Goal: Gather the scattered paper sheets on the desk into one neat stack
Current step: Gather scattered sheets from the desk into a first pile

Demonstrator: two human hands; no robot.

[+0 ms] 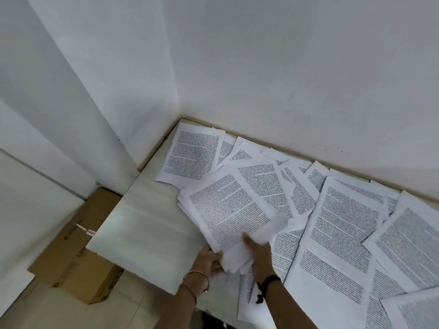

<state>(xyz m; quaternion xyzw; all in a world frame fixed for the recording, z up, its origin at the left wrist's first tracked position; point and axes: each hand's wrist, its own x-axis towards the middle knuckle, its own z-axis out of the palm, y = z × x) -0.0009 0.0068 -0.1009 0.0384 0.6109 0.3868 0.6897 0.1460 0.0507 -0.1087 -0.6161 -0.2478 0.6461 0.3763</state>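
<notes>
Far left, a cardboard box (78,248) is parked on the floor beside the worktop (142,224). Next, the left hand (209,260) is clamped on the near corner of the gathered bundle (228,210), long axis running away toward the wall. The right hand (259,250) is pinched on that same near edge, thumb on top. The loose printed sheets (344,224) are mostly spread to the right, so the right hand is probably better placed for the next grab.

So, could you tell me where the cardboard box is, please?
In the head view, the cardboard box sits on the floor at lower left, beside the desk's left edge.
</notes>
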